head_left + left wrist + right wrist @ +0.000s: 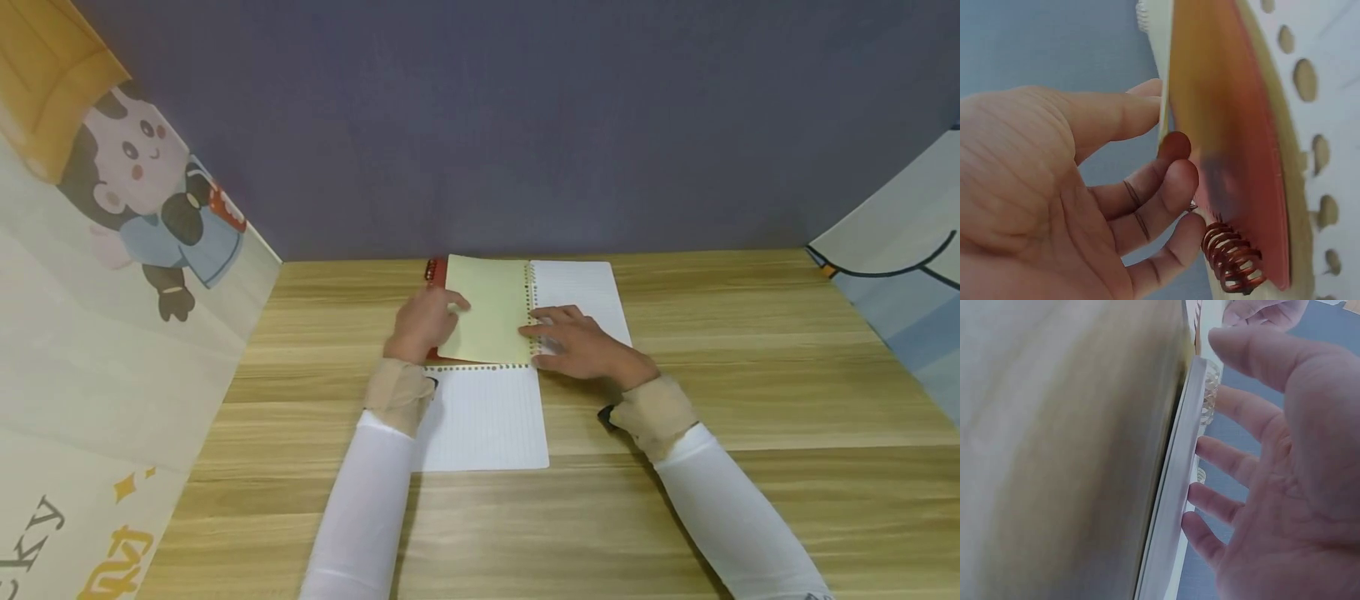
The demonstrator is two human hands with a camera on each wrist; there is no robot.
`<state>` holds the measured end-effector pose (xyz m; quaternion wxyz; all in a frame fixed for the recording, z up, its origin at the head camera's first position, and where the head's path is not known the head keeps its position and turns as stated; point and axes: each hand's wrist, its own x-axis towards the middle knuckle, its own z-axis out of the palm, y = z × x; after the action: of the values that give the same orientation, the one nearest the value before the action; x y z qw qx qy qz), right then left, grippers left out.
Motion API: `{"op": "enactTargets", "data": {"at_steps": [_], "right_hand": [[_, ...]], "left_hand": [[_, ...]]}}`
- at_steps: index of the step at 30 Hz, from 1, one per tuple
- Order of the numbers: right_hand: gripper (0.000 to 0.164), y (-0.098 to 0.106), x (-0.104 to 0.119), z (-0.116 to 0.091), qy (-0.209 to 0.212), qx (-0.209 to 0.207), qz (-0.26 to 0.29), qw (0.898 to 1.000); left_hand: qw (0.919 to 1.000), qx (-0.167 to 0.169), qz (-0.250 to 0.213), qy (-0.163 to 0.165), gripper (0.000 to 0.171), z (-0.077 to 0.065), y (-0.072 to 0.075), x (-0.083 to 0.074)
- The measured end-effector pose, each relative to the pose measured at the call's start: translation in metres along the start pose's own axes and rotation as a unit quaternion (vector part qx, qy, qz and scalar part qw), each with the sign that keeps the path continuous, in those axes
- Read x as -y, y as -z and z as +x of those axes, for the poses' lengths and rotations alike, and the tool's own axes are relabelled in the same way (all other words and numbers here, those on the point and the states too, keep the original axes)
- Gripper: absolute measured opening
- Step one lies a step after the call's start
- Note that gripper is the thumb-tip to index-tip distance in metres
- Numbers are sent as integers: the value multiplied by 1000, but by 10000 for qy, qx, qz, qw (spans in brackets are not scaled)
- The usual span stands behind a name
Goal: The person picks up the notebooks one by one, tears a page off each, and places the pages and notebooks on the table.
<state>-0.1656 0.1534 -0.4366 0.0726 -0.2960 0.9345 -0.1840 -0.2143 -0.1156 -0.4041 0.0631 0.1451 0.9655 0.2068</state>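
An open spiral notebook lies near the back of the table, its pale yellow cover (pixel 487 312) folded out to the left and its white lined pages (pixel 581 287) to the right. My left hand (pixel 426 321) pinches the cover's left edge between thumb and fingers, lifting it slightly. Beneath it lies a red notebook (pixel 1254 137) with a red coil (pixel 1232 256), mostly hidden in the head view. My right hand (pixel 581 343) is spread over the notebook's binding, fingers touching the pages near the clear coil (pixel 1210 394).
A white lined sheet (pixel 483 421) with punched holes along its top lies in front of the notebooks. They all rest on a wood-grain table (pixel 750 375). A dark blue-grey panel (pixel 525 125) rises behind; a printed cartoon wall (pixel 90 350) stands left.
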Motion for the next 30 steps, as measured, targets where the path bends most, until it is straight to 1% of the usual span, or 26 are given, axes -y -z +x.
{"op": "enactTargets", "data": {"at_steps": [3,6,9,11,13,16,18,20,21,24,27,30], "right_hand": [[52,1,0,0,-44,-7,-4,10000],[52,0,0,0,-76,-29,-51,10000],[53,0,0,0,-98,-19,-97,9999],[54,0,0,0,-90,1,-128,9999],[55,1,0,0,-85,14,-109,9999],[55,1,0,0,-75,29,-87,9999],[55,1,0,0,-94,53,-79,9999],[55,0,0,0,-69,90,-54,9999],[55,0,0,0,-61,116,-67,9999],[55,-2,0,0,-18,183,-56,9998],[55,-1,0,0,-13,162,-54,9999],[52,1,1,-1,4,126,10,9999]], "left_hand": [[9998,18,197,69,38,3,-4,-1],[9987,63,495,67,36,4,-5,-5],[9972,129,734,102,35,3,-6,-10],[9958,157,899,53,36,3,-9,-15],[9942,209,1049,-110,38,4,-13,-21],[9907,325,1187,-577,39,5,-20,-34],[9880,490,1183,-865,40,6,-25,-43],[9856,654,1154,-1048,40,7,-29,-51],[9846,734,1159,-1083,40,8,-31,-54],[9844,882,1123,-1031,44,15,-35,-62],[9861,839,1140,-869,49,26,-39,-68],[9866,819,1231,-693,47,37,-42,-73]]}}
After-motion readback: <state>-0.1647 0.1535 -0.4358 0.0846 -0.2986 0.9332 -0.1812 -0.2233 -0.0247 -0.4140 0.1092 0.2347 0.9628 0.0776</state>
